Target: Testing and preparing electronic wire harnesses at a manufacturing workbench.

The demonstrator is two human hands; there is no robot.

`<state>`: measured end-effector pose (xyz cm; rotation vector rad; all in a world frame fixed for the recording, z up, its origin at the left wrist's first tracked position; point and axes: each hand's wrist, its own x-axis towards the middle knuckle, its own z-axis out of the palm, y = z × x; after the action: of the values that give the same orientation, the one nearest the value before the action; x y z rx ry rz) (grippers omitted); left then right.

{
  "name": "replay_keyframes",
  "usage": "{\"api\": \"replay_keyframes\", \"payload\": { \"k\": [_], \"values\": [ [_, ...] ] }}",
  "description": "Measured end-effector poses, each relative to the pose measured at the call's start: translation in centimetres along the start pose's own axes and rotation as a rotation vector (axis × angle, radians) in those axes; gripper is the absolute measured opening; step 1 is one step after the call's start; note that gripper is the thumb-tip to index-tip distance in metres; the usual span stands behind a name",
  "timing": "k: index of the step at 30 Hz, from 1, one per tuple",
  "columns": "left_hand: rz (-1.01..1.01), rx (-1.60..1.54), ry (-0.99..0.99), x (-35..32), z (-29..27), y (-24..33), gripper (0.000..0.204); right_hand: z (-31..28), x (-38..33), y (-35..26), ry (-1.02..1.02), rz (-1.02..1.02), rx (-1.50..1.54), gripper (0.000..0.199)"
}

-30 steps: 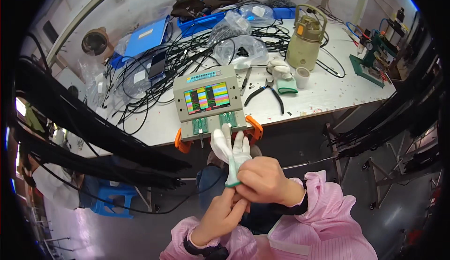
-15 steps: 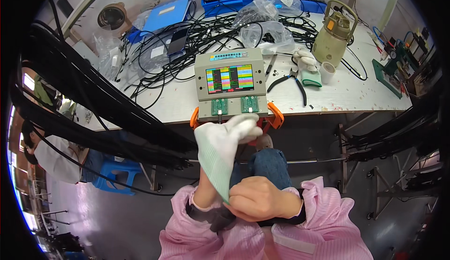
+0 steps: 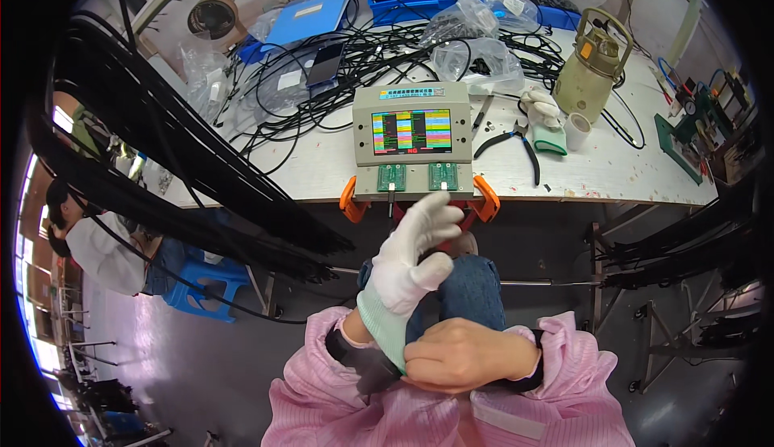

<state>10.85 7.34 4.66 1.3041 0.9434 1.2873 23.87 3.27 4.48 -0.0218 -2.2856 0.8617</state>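
A white work glove [image 3: 395, 274] with a pale green ribbed cuff covers my left hand [image 3: 418, 245], whose fingers are stretched out and apart over my lap. My bare right hand [image 3: 461, 354] is closed on the lower edge of that cuff at the left wrist. Just beyond the gloved fingertips stands a grey cable tester [image 3: 413, 128] with a lit, coloured screen, clamped at the table's front edge. Two small green circuit boards sit on its front ledge, the left board [image 3: 392, 177] with a black cable plugged in.
Cutting pliers [image 3: 520, 145], another white glove [image 3: 544, 116], a tape roll [image 3: 577, 130] and a green flask [image 3: 587, 72] stand or lie right of the tester. Black cables [image 3: 322, 112] tangle behind it; thick bundles [image 3: 185, 181] hang at left. A person [image 3: 105, 245] sits beyond.
My left hand has turned and its fingers have spread, with the thumb now showing. The right hand still holds the cuff. The view has shifted slightly, moving the table items right.
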Motion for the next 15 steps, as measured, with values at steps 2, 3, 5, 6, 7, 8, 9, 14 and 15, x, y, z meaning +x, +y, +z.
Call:
{"api": "replay_keyframes", "payload": {
  "k": [2, 3, 5, 6, 7, 8, 9, 14, 15],
  "values": [
    [-0.036, -0.146, -0.169, -0.6, -1.2, -0.1, 0.061, -1.8, 0.1, -1.0, 0.025, -0.015, 0.056, 0.019],
    [-0.033, -0.138, -0.157, -1.1, -1.6, 0.2, 0.061, -2.9, 0.1, -1.7, 0.053, -0.022, 0.108, 0.019],
    [-0.054, -0.013, -0.109, -2.4, -2.5, 1.3, 0.057, -4.0, 1.3, -2.3, 0.072, -0.047, 0.177, 0.019],
    [-0.051, -0.004, -0.158, -2.1, -1.4, 1.8, 0.056, -5.2, 0.5, -4.6, 0.082, 0.033, 0.18, 0.018],
    [-0.053, 0.029, -0.104, -3.4, -2.7, 2.1, 0.056, -5.2, -0.3, -5.0, 0.063, 0.029, 0.285, 0.018],
    [-0.079, 0.061, -0.064, -4.8, -3.9, 2.4, 0.053, -5.6, -1.2, -5.1, 0.039, 0.027, 0.391, 0.017],
    [-0.098, 0.065, -0.058, -5.5, -4.3, 2.5, 0.051, -7.3, -2.4, -5.4, 0.02, 0.053, 0.464, 0.017],
    [-0.12, 0.096, -0.033, -7.5, -5.0, 3.6, 0.042, -13.0, -7.3, -9.2, -0.063, 0.231, 0.782, 0.016],
    [-0.121, 0.113, 0.008, -8.3, -5.4, 3.9, 0.042, -13.6, -7.3, -9.0, -0.096, 0.251, 0.867, 0.016]
  ]
}}
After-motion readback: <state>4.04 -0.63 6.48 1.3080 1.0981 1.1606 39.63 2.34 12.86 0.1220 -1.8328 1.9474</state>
